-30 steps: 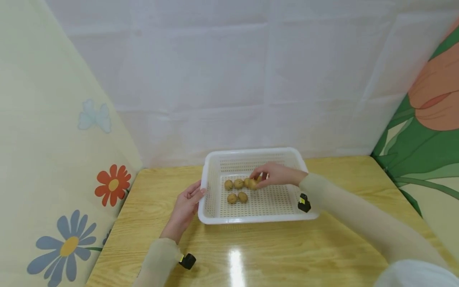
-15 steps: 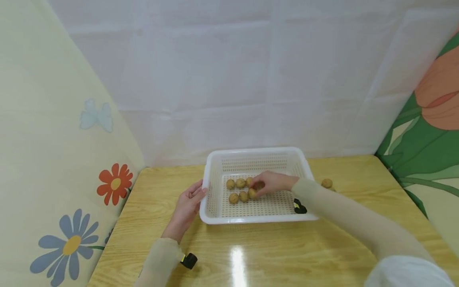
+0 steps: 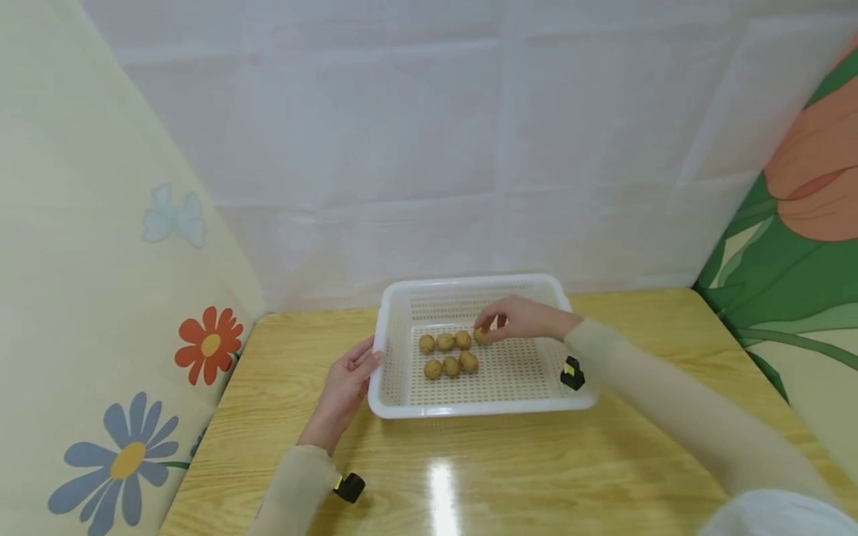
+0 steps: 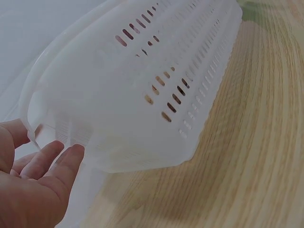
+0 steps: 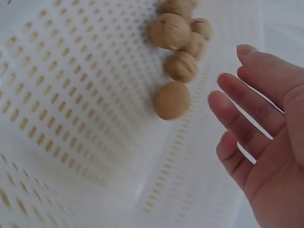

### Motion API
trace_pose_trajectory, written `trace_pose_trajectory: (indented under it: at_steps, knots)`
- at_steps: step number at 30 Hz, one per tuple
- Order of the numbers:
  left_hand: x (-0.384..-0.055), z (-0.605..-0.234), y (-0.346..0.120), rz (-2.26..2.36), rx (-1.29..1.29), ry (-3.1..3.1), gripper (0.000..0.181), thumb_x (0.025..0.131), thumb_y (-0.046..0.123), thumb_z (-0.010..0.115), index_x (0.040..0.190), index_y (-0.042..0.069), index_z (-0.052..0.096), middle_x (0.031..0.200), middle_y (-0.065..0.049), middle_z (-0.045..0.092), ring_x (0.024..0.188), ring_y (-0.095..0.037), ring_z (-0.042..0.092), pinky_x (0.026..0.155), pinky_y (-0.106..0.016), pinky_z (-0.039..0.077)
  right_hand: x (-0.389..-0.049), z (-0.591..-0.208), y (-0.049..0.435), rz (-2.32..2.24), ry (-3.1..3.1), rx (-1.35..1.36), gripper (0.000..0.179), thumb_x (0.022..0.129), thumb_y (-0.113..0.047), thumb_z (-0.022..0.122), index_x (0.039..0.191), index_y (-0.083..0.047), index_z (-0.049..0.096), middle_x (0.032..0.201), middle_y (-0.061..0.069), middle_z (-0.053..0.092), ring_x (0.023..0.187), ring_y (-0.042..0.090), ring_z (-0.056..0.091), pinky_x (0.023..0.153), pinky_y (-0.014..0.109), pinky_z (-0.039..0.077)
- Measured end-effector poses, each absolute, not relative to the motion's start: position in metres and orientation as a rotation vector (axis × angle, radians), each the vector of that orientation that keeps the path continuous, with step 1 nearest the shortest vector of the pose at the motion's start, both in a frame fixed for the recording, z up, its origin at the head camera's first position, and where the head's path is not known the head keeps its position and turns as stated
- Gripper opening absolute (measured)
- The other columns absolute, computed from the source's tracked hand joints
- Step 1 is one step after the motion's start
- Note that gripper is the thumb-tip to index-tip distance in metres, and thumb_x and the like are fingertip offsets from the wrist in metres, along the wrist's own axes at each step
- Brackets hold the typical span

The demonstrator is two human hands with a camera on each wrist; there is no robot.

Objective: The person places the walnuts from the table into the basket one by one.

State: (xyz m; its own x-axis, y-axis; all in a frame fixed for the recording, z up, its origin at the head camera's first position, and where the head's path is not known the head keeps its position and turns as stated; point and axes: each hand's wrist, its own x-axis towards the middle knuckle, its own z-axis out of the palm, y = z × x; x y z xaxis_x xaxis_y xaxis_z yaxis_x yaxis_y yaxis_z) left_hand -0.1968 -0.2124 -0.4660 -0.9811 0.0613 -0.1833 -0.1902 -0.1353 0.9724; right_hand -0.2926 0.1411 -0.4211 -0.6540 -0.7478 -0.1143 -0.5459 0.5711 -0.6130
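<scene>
Walnuts (image 3: 447,353) sit loose in the white basket (image 3: 402,387); nothing is gripped.
Hard, light, roll-prone: best pinched across the shell. Right hand (image 3: 526,318) relaxed beside them, apparently untouching; left hand (image 3: 345,387) flat against the rim.

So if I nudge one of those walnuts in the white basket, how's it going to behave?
The walnuts look round and hard-shelled, so one would probably roll. The perforated floor of the basket may slow it, and the raised walls should contain it.

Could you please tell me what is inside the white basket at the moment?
The white basket holds seven walnuts: a back row of four, a front row of three. The right hand hovers open by the rightmost back one, partly covering it. The left hand touches the basket's outer left wall.
</scene>
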Motion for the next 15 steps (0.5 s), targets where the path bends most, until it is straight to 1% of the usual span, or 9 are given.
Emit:
trace_pose_trajectory:
  at_steps: [4,8,15]
  knots:
    - [-0.198,-0.467,-0.214,2.245,-0.142,1.935,0.053,0.107,0.01,0.058,0.156,0.0,0.041,0.156,-0.02,0.048,0.116,-0.007,0.067,0.099,-0.027,0.056,-0.288,-0.399,0.157,-0.801,2.503,-1.074,0.029,0.101,-0.021,0.071,0.128,-0.009,0.072,0.116,0.007,0.075,0.096,0.014,0.068,0.084,0.036,0.059]
    - [-0.197,-0.468,-0.213,2.251,-0.146,1.926,0.052,0.107,0.01,0.058,0.156,0.0,0.042,0.156,-0.02,0.049,0.115,-0.007,0.067,0.099,-0.027,0.057,-0.281,-0.383,0.177,-0.839,2.556,-1.066,0.026,0.1,-0.021,0.072,0.124,-0.011,0.074,0.114,0.003,0.076,0.093,0.013,0.068,0.08,0.035,0.059]
    - [-0.197,-0.467,-0.213,2.255,-0.147,1.941,0.052,0.108,0.009,0.057,0.157,0.0,0.041,0.156,-0.021,0.048,0.115,-0.005,0.067,0.098,-0.026,0.057,-0.264,-0.376,0.22,-0.863,2.633,-0.952,0.024,0.099,-0.023,0.073,0.12,-0.011,0.075,0.113,0.002,0.076,0.093,0.014,0.067,0.082,0.035,0.057]
